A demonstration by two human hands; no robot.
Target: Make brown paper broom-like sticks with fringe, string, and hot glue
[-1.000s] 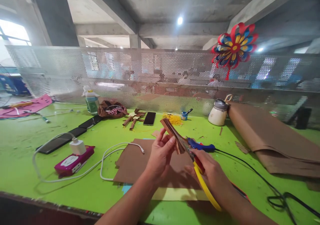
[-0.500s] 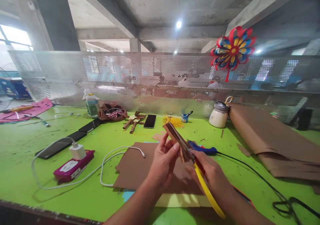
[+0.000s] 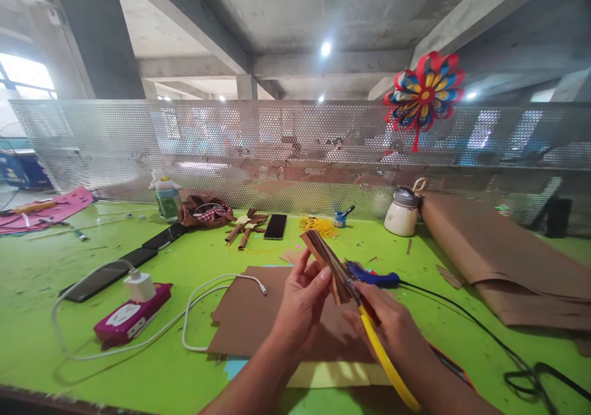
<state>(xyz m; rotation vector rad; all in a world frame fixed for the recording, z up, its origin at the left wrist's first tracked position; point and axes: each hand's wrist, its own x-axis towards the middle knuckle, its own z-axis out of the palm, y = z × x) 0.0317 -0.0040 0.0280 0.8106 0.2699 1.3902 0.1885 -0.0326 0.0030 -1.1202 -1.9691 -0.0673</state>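
Our left hand pinches the brown paper stack between thumb and fingers, tilted above the brown sheet. Our right hand grips the yellow-handled scissors; the blades appear to lie against the stack. Both grips match those one second earlier. On the bench beyond, the blue pot holds a dark stick; the white jar stands lidded, contents hidden.
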